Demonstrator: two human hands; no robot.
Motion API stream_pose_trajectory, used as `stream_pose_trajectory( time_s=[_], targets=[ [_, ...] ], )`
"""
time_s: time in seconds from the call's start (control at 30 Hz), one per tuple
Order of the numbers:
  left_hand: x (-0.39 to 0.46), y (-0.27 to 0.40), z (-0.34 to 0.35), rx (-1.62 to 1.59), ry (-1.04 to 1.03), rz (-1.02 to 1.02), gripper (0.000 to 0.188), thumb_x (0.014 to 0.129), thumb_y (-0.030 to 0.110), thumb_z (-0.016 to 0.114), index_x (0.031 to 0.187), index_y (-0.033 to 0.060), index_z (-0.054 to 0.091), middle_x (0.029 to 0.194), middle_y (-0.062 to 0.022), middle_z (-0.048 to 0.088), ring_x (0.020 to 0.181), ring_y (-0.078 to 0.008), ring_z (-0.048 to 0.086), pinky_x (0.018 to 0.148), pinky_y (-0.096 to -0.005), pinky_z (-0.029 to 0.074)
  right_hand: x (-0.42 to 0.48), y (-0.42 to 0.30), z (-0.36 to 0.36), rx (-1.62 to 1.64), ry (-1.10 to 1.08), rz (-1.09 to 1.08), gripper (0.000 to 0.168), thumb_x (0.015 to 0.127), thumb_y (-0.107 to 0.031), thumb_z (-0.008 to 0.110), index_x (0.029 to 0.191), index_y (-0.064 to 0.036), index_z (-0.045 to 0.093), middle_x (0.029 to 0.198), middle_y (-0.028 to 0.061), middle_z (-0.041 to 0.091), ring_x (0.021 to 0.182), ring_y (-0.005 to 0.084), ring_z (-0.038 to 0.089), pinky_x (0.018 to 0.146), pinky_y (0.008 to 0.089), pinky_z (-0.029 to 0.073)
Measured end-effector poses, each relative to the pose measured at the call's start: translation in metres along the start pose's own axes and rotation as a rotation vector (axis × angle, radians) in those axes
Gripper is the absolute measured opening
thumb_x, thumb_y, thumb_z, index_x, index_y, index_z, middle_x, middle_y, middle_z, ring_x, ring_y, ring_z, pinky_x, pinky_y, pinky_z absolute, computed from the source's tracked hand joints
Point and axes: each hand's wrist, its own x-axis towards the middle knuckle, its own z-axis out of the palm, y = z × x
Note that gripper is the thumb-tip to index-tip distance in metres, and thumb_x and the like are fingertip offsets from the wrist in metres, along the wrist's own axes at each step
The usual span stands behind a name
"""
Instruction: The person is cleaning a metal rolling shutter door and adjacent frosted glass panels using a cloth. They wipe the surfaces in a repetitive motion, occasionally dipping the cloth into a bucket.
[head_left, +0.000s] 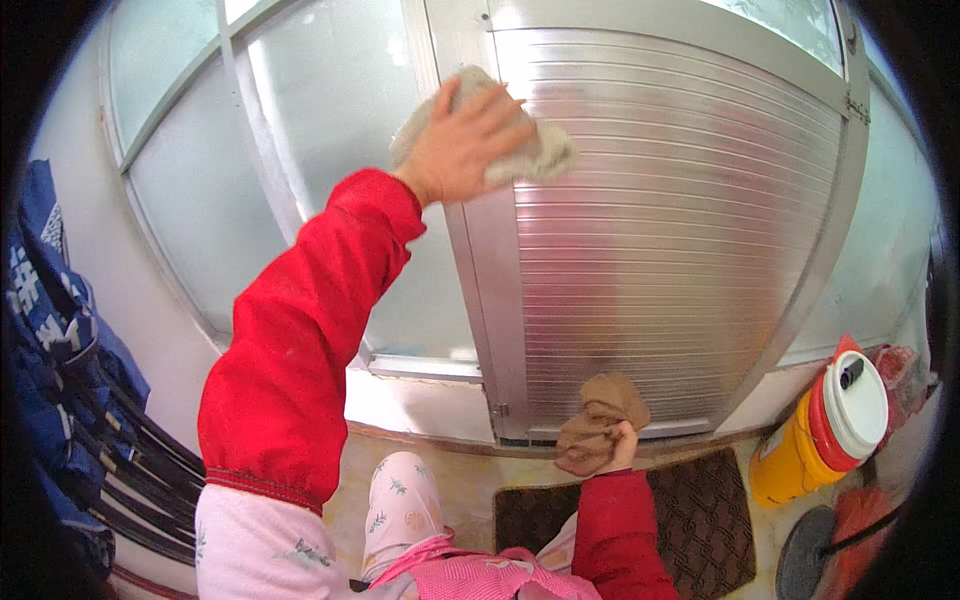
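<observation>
Spread over a beige cloth (556, 152), my left hand (472, 142) presses it against the upper left part of a metal-framed door. The cloth lies bunched under the palm and sticks out on both sides, across the frame (491, 259) and the edge of the ribbed door panel (637, 247). My right hand (624, 448) grips a crumpled brown cloth (609, 409) low down, in front of the panel's bottom edge. Red sleeve covers reach up both forearms.
Frosted glass panes (337, 112) flank the door. On the right stand a yellow bucket (791, 457) with a white-lidded container (862, 409) on top, and a dark round disc (804, 555). A brown doormat (701, 525) covers part of the floor. Folded blue fabric (112, 360) with black poles stands left.
</observation>
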Motion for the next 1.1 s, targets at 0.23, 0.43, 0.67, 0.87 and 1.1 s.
stream_pose_trajectory(
  time_s=[0.23, 0.43, 0.67, 0.87, 1.1],
  targets=[
    [0.012, 0.019, 0.021, -0.061, 0.283, -0.250, 0.053, 0.068, 0.035, 0.073, 0.115, 0.0183, 0.057, 0.128, -0.0032, 0.049, 0.129, -0.0258, 0.036, 0.108, -0.0564, 0.020, 0.002, -0.040, 0.003, 0.259, -0.087, -0.379, 0.038, 0.089, -0.037, 0.049, 0.114, -0.010, 0.057, 0.103, 0.0086, 0.062, 0.088, 0.0281, 0.061, 0.075, 0.0423, 0.054],
    [0.002, 0.022, 0.029, -0.134, 0.325, -0.195, 0.049, 0.067, 0.028, 0.073, 0.113, 0.0192, 0.058, 0.125, -0.0005, 0.051, 0.125, -0.0235, 0.041, 0.106, -0.0548, 0.024, 0.002, -0.072, 0.096, 0.177, -0.319, -0.506, 0.038, 0.090, -0.031, 0.049, 0.119, -0.008, 0.054, 0.108, 0.0105, 0.060, 0.089, 0.0251, 0.062, 0.072, 0.0380, 0.055],
    [-0.008, 0.026, 0.031, -0.137, 0.362, -0.156, 0.050, 0.065, 0.025, 0.073, 0.113, 0.0186, 0.060, 0.125, 0.0006, 0.054, 0.119, -0.0227, 0.046, 0.100, -0.0481, 0.029, 0.053, -0.029, 0.171, -0.490, -0.030, -1.277, 0.047, 0.072, -0.004, 0.060, 0.119, -0.013, 0.057, 0.107, 0.0090, 0.051, 0.088, 0.0283, 0.057, 0.078, 0.0415, 0.049],
    [-0.011, 0.027, 0.032, -0.160, 0.405, -0.149, 0.050, 0.062, 0.018, 0.072, 0.110, 0.0172, 0.061, 0.120, -0.0005, 0.056, 0.115, -0.0226, 0.049, 0.099, -0.0469, 0.031, 0.069, 0.011, 0.147, -1.521, -0.174, -1.826, 0.059, 0.053, -0.003, 0.069, 0.110, -0.020, 0.065, 0.119, 0.0113, 0.047, 0.109, 0.0349, 0.045, 0.090, 0.0450, 0.039],
    [-0.031, 0.050, 0.050, -0.067, 0.395, -0.163, 0.048, 0.069, 0.025, 0.069, 0.115, 0.0182, 0.061, 0.124, -0.0019, 0.056, 0.117, -0.0239, 0.049, 0.100, -0.0494, 0.027, 0.116, -0.031, 0.056, -1.176, 0.473, -1.576, 0.077, 0.068, -0.008, 0.072, 0.138, -0.013, 0.040, 0.135, 0.0206, 0.037, 0.119, 0.0391, 0.038, 0.100, 0.0481, 0.031]
  ],
)
